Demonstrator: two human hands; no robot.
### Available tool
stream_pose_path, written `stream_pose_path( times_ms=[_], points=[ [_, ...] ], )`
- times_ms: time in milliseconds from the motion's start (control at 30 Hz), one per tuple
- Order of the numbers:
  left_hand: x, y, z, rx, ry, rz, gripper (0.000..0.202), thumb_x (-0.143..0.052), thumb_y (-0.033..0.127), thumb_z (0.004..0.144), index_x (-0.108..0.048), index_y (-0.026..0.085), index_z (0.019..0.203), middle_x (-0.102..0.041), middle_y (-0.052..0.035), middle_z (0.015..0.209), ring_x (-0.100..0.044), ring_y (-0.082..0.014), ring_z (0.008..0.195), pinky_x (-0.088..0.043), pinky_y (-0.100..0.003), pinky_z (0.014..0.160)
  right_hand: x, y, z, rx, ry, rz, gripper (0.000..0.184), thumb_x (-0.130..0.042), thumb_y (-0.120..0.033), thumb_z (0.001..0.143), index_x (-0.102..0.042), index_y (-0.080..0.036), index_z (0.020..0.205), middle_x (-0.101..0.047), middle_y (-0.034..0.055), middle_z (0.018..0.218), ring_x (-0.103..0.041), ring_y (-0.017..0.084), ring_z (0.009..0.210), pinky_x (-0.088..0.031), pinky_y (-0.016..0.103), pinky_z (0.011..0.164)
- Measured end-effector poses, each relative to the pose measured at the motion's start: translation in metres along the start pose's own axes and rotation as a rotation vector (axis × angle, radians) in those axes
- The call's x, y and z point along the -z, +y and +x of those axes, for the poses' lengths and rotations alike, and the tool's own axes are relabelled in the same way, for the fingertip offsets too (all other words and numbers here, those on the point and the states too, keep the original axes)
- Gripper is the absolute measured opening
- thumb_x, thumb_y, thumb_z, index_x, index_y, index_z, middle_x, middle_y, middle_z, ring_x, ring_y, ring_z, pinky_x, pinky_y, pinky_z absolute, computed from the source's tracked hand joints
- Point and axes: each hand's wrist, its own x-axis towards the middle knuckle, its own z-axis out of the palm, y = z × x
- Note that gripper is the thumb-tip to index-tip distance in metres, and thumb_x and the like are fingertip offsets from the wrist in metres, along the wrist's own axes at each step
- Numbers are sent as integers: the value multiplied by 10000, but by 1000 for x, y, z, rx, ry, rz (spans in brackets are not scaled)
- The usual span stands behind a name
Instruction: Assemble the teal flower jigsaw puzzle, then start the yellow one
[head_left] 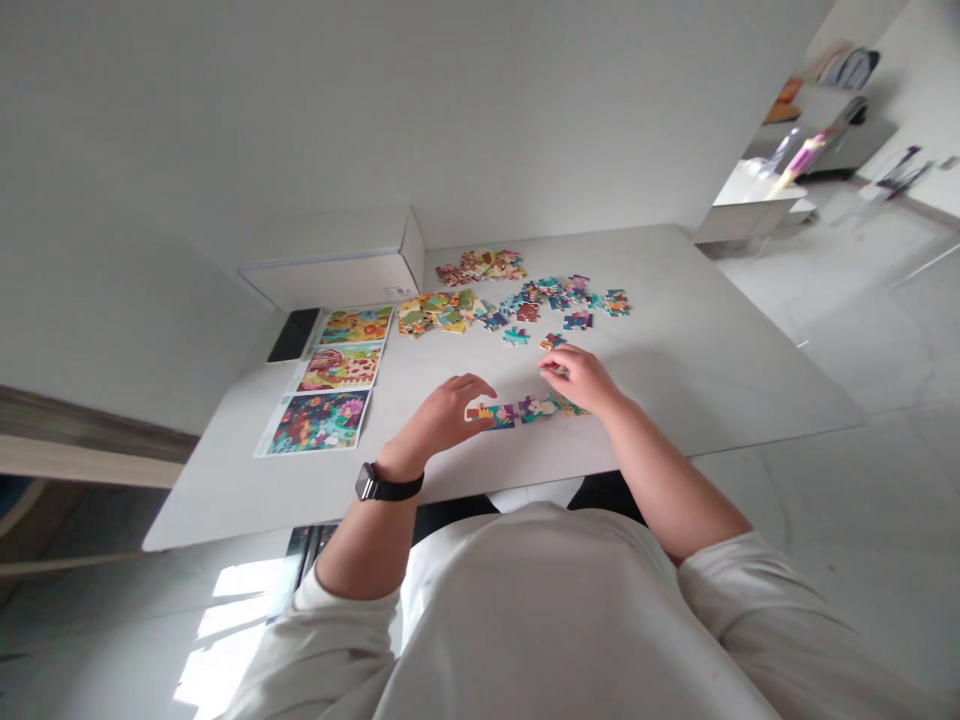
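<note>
Near the edge of a pale grey rectangular tabletop [712, 370], the person's left hand [442, 415] and right hand [581, 380] hover low over a short, horizontal row of multicoloured cardboard jigsaw pieces [521, 410]. The left-hand fingers [476, 388] are curved and loosely together, their tips at or just above the row's left end (contact cannot be confirmed from this view). The right-hand fingers [553, 365] are bunched, with the tips close together beside a small orange-and-blue jigsaw piece [553, 342]; whether they pinch anything is too small to tell. A black strap wristwatch [379, 483] encircles the left wrist, and white sleeves [349, 640] are pushed up both forearms.

Farther across the table lies a loose scatter of teal, orange and purple jigsaw pieces [559, 300], with a cluster of yellow-green jigsaw pieces [439, 312] and a far heap of orange-brown jigsaw pieces [480, 265] beyond. At far left stand three glossy illustrated picture cards [340, 366] in a column, beside a black smartphone [294, 334] and a white rectangular cardboard box [330, 280].
</note>
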Motion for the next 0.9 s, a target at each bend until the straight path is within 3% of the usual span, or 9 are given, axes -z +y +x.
stream_pose_path(
  times_ms=[133,267,533,900],
  points=[
    [-12,-4,-22,12,19,17,265,-778,322,971,-757,233,1220,-773,-110,1297,-733,-286,1163,-583,-460,1061,2,-13,-20,113,-163,-68,122,-735,-264,986,-852,-296,969,-782,66,1053,-707,255,1005,-539,409,965],
    [-27,-3,-25,40,19,56,233,-779,328,976,-796,247,1194,-771,-109,1365,-723,-304,1227,-558,-491,1107,-5,-13,-45,142,-243,-125,159,-740,-229,991,-873,-313,969,-810,59,1061,-721,254,974,-536,452,1000],
    [-27,3,-19,-14,13,74,200,-741,319,1006,-814,267,1185,-827,-72,1217,-752,-274,1136,-575,-452,1058,-20,-6,-65,147,-137,-167,182,-704,-228,1013,-858,-318,974,-821,60,1086,-728,278,1047,-516,507,1062],
    [-29,7,-24,61,103,102,234,-725,282,1007,-788,242,1229,-812,-88,1125,-749,-261,1062,-616,-402,974,-21,-6,-67,156,-101,-178,167,-701,-246,1019,-853,-301,978,-816,75,1077,-738,282,1032,-540,491,1025]
  ],
)
